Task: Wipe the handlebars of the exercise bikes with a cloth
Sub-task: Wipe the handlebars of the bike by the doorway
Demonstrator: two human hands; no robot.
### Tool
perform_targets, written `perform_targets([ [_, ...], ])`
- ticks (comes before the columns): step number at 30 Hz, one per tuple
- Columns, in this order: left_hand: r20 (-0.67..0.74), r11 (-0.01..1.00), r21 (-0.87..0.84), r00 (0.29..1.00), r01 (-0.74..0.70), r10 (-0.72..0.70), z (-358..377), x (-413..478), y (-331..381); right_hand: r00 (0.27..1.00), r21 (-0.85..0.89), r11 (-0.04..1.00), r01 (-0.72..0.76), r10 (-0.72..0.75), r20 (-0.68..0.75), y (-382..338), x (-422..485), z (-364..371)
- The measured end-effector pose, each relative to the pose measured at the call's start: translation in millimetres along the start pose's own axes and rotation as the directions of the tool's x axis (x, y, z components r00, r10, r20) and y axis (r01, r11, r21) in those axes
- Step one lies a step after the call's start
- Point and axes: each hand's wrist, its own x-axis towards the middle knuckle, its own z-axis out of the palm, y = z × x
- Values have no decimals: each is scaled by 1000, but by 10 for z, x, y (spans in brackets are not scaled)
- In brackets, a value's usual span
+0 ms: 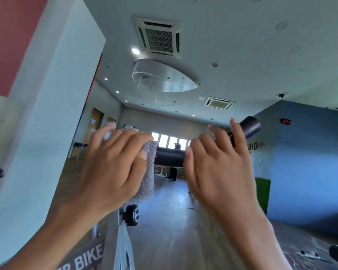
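Left hand (113,164) clenches cloth (147,172) around handlebar (170,157), bar running left-right mid-frame; right hand (217,168) loosely open just right.

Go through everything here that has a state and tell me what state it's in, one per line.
Left hand: pressing the cloth around the bar.
Right hand: on the bare bar, fingers partly lifted.
Grey cloth: wrapped over the handlebar, lower end hanging.
Black handlebar: middle exposed between the hands.
Ceiling downlight: lit.
Red digital display: on.
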Motion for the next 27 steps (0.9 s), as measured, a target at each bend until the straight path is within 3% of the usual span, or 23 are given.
perform_targets([
  [3, -50, 1000, -9, 999, -19, 18, 87, 172, 224, 998, 70, 998, 3, 1, -61, -119, -30, 93],
  [8, -320, 991, -129, 947, -32, -11, 336, 9, 85, 991, 91, 996, -13, 25, -131, -95, -53, 166],
  [12, -305, 918, -394, 936, 42, -174, 413, -69, -83, 985, 107, 994, -38, 55, -164, -109, -40, 185],
  [14, -328, 895, -444, 920, 49, -213, 409, -70, -51, 984, 111, 992, -54, 72, -164, -134, -42, 183],
  [17, -368, 932, -360, 912, 37, -178, 363, 27, 108, 990, 118, 992, -34, 49, -130, -129, -34, 152],
  [20, -337, 985, -162, 941, -57, -1, 347, 135, 277, 996, 93, 995, 24, -15, -92, 52, 17, 84],
  [23, -318, 984, -64, 938, -167, 139, 345, 177, 263, 992, 25, 998, -49, 52, -116, 212, 30, 58],
  [25, -359, 979, -103, 924, -177, 129, 335, 169, 135, 989, 15, 996, -88, 89, -119, 178, 1, 79],
  [27, -382, 975, -192, 924, -114, 33, 311, 143, 77, 989, 24, 994, -103, 105, -106, 108, -21, 104],
])
